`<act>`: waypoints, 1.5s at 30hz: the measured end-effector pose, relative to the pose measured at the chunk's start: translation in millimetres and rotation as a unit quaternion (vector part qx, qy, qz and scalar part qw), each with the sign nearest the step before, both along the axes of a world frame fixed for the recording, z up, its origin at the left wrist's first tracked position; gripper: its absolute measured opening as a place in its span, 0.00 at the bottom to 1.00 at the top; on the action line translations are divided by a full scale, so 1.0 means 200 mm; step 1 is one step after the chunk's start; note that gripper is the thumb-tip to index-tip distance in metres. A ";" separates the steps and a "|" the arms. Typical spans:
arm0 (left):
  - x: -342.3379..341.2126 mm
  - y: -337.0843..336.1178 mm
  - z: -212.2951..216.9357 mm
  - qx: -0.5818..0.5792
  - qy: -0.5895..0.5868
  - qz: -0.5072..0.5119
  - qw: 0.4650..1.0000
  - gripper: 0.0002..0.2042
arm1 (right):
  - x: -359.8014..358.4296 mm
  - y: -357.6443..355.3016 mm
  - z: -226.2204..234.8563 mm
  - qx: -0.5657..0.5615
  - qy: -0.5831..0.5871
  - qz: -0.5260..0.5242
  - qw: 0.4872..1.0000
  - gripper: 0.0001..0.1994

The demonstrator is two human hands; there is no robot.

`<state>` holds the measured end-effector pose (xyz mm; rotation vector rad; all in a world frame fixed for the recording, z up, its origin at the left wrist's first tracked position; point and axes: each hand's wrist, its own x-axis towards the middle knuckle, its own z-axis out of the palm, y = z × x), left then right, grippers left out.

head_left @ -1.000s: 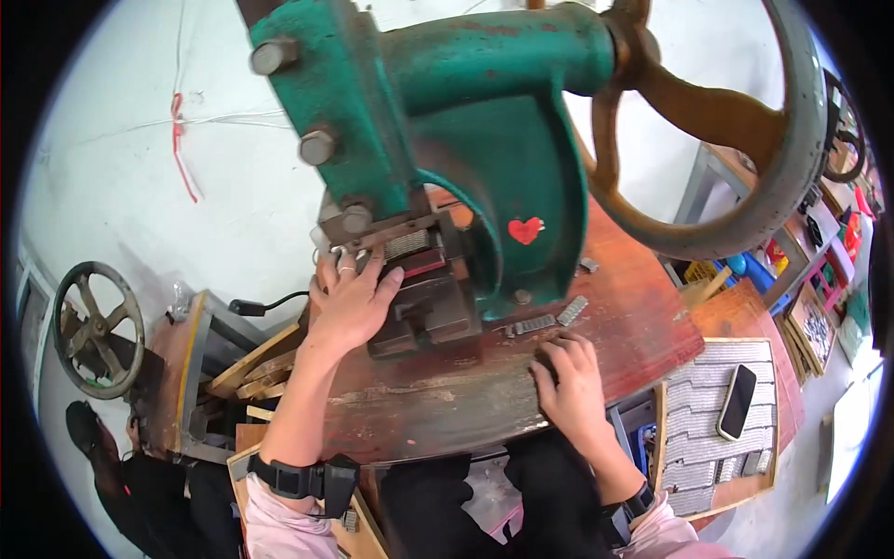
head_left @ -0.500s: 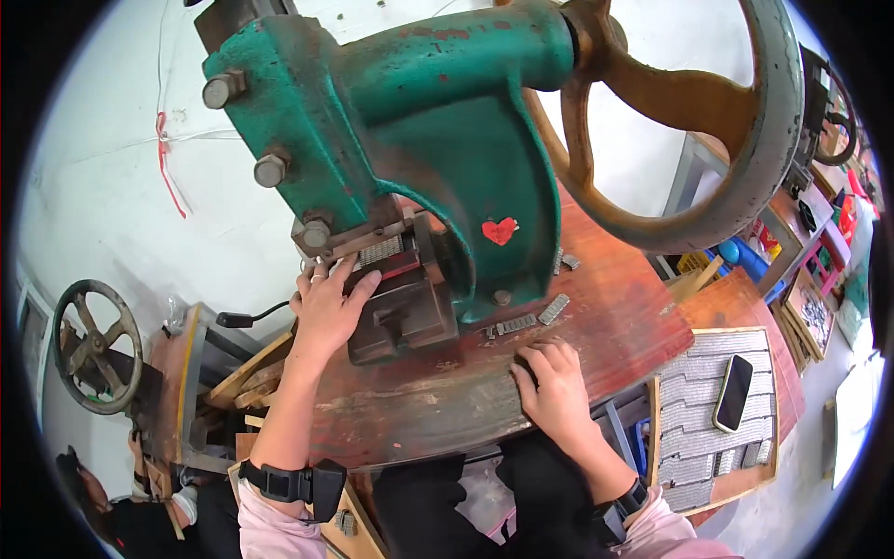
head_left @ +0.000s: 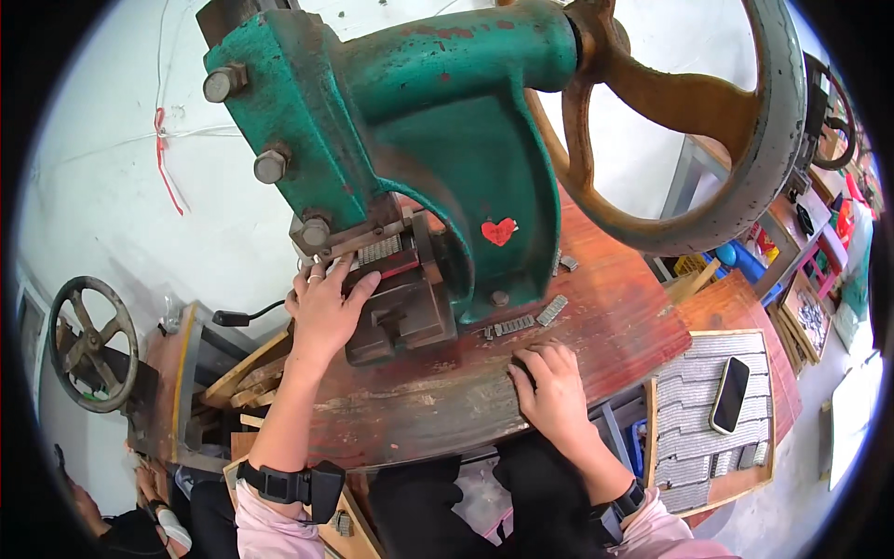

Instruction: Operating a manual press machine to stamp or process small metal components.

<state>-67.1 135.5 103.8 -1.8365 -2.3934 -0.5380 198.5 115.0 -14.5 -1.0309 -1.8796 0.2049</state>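
My left hand (head_left: 324,309) reaches to the bed of a green hand press (head_left: 447,177), its fingers spread and thumb apart. The fingertips touch the front edge of the die area, beside a grey block of small ridged metal pieces (head_left: 380,249). A dark red strip (head_left: 400,264) lies near the thumb tip. Under the fingers the contact is partly hidden. My right hand (head_left: 551,387) rests on the front edge of the wooden table (head_left: 447,391), fingers curled in loosely, and I see nothing in it.
Short rows of metal pieces (head_left: 515,326) lie by the press foot. The large handwheel (head_left: 773,140) stands at upper right. On the right, a wooden tray (head_left: 769,410) holds grey strips and a phone (head_left: 731,395). Another handwheel (head_left: 93,343) and a person's arm (head_left: 149,489) are at left.
Both my hands stay practically in place. The person at the lower left has shifted slightly; the view has moved a little.
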 end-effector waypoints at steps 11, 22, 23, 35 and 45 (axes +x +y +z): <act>-0.01 0.00 -0.02 -0.018 -0.011 -0.022 1.000 0.26 | 0.00 0.00 0.01 -0.004 -0.005 0.000 1.000 0.09; -0.03 0.00 -0.01 -0.045 -0.071 -0.019 0.996 0.29 | 0.00 0.00 0.00 -0.010 -0.008 0.010 1.000 0.08; -0.03 0.00 0.00 -0.049 -0.063 -0.019 0.997 0.29 | 0.00 0.00 0.00 -0.005 -0.005 0.009 1.000 0.08; -0.01 0.00 0.03 -0.072 -0.063 -0.011 0.995 0.31 | 0.00 0.01 -0.01 0.004 -0.006 0.003 1.000 0.08; 0.03 0.00 0.01 -0.036 -0.003 0.021 0.999 0.29 | 0.00 0.01 0.00 0.002 -0.002 0.003 1.000 0.07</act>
